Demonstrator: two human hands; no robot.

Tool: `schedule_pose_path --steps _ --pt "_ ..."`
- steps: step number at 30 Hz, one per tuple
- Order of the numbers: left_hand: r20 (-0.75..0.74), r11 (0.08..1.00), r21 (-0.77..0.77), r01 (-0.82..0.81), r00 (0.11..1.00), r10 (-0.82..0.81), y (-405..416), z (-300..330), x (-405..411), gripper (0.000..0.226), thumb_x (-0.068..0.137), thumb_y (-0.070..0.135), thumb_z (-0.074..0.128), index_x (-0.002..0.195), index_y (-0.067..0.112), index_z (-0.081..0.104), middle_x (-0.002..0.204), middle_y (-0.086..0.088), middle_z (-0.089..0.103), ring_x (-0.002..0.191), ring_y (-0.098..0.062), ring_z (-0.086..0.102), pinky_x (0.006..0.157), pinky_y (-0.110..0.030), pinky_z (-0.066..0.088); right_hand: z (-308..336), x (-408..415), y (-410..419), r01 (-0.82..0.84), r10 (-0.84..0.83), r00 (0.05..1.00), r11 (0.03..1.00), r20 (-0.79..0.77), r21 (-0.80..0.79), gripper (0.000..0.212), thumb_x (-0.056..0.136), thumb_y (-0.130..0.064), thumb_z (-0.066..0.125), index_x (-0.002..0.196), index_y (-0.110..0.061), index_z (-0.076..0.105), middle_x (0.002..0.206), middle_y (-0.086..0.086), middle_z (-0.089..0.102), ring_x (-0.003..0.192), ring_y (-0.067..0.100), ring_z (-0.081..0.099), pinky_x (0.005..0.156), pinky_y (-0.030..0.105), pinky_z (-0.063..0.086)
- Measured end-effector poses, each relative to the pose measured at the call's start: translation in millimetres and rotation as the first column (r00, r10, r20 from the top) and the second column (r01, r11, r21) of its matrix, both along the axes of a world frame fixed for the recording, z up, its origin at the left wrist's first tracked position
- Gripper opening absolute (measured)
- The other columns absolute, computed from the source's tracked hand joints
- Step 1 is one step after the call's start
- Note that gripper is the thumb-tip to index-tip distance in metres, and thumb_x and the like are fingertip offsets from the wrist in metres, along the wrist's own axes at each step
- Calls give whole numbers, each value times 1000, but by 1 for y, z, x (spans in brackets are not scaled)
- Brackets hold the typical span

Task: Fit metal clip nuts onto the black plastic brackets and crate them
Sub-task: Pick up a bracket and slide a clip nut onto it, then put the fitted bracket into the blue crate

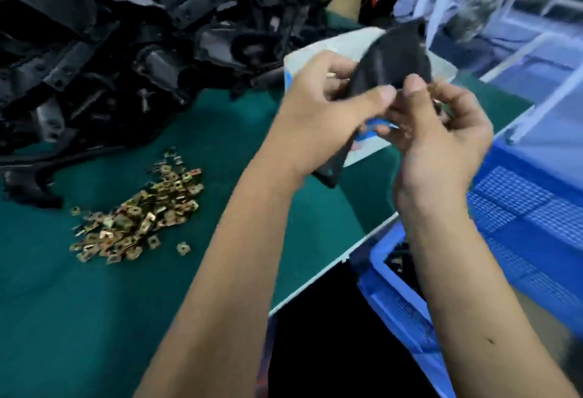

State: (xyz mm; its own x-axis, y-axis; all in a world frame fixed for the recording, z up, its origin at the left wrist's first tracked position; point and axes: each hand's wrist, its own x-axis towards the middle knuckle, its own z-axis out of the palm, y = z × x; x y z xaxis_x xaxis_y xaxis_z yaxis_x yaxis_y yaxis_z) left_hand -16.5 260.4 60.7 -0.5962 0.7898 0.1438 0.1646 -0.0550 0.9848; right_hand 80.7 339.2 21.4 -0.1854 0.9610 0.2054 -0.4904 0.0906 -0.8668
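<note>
Head view: nearest, the right hand [441, 132] pinches at the black plastic bracket [394, 63], a clip nut there too blurred to confirm. The left hand [318, 113] grips the bracket, its long axis slanting up-right above the tabletop's [94, 318] right edge, blue crate [520, 208] just right.

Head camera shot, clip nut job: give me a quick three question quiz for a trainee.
1. True or false: both hands are on one black bracket.
2. The loose clip nuts lie on: A green mat, B blue crate, C white box?
3. On which side of the person does the blue crate sit?

Key: 1 true; 2 A, the green mat; 3 the right.
</note>
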Motion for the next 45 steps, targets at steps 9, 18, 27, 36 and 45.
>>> schedule_pose_path --steps 9,18,27,36,45 --pt "-74 832 -447 327 914 -399 134 -122 166 41 83 29 83 117 17 63 119 -6 69 111 -25 66 95 -36 52 -157 167 91 458 -434 878 641 201 -616 25 99 -7 63 78 -12 51 65 5 67 56 13 65 59 31 55" --pt "564 603 -591 535 809 -165 126 -245 208 38 93 16 75 125 13 56 116 -7 58 101 -22 60 89 -33 57 -271 220 101 344 -154 937 275 313 -898 20 104 -4 40 92 1 55 109 21 59 101 33 58 103 41 48" --pt "200 654 -632 415 903 -380 138 -225 214 9 89 18 75 90 21 66 99 -1 72 93 -17 69 98 -40 56 -254 204 98 401 -166 916 346 365 -848 27 100 -1 46 121 7 60 96 18 65 79 29 65 65 38 54" --pt "-24 977 38 208 978 -207 126 -58 141 17 91 4 69 89 21 67 85 -1 72 73 -22 71 61 -29 56 -70 114 93 439 -345 886 841 311 -316 12 91 1 55 84 -7 61 67 10 62 58 18 50 55 27 38" --pt "41 878 252 -408 911 411 2 -22 -19 14 87 -7 64 83 6 69 79 -4 70 75 -13 68 70 -29 56 -2 -61 -52 -148 135 944 989 300 20 20 88 -11 62 73 -23 58 68 4 57 65 16 48 63 36 40"
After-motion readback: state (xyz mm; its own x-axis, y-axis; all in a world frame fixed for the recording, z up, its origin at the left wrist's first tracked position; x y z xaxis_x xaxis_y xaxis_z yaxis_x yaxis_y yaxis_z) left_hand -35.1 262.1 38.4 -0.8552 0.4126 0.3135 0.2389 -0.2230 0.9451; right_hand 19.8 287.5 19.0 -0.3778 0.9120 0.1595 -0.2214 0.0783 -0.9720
